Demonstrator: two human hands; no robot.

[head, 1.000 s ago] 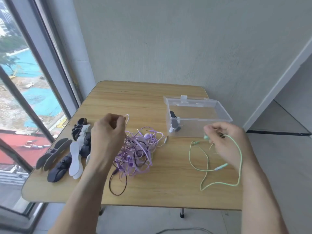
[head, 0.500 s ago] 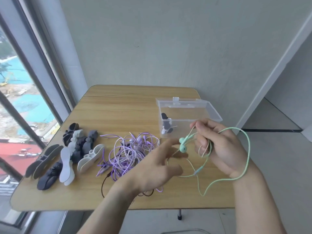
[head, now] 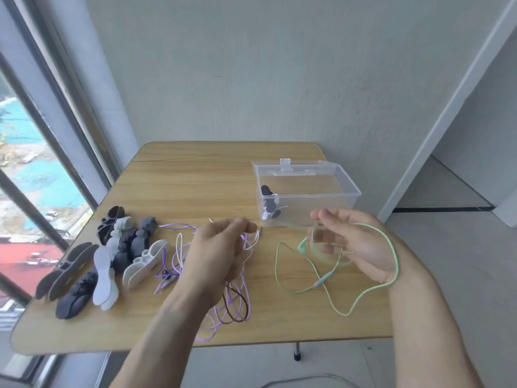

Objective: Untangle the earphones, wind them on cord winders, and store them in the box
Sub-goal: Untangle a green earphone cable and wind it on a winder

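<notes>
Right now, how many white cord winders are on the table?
3 white winders: front of pile, beside the purple cords, atop the dark winders; more may be hidden.

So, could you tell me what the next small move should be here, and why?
Probably the left hand should pick one winder from the cord winders. The green earphones already lie apart from the purple tangle, looped round the right hand, while the clear box seems to hold just one wound set.
</notes>
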